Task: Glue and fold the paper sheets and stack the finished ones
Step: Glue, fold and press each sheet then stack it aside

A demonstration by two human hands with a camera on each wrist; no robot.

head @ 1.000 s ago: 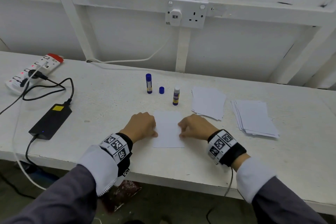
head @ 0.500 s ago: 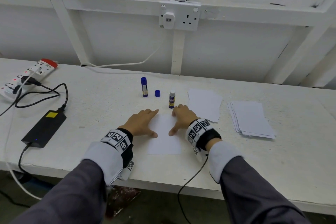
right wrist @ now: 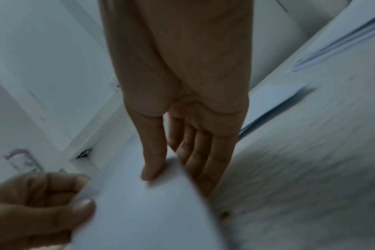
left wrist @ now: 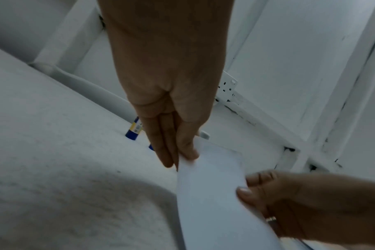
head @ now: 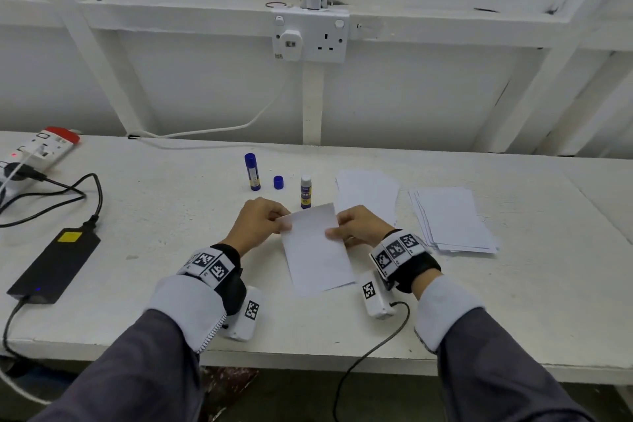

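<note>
A white paper sheet (head: 317, 250) lies before me with its far end lifted off the white table (head: 171, 216). My left hand (head: 262, 223) pinches the sheet's far left corner, thumb on top, as the left wrist view shows on the sheet (left wrist: 214, 186). My right hand (head: 356, 226) pinches the far right edge, thumb over the sheet (right wrist: 143, 203) and fingers under it. An uncapped glue stick (head: 306, 191) stands just behind the sheet, its blue cap (head: 278, 182) beside it. A capped blue glue stick (head: 252, 171) stands further left.
Two piles of white sheets lie to the right: a nearer one (head: 368, 193) and a larger one (head: 452, 219). At left are a black power adapter (head: 54, 264), its cables and a power strip (head: 37, 151). A wall socket (head: 310, 35) hangs above the table.
Both hands went from lying flat on the sheet to pinching its far corners. The far end of the sheet has risen off the table toward me.
</note>
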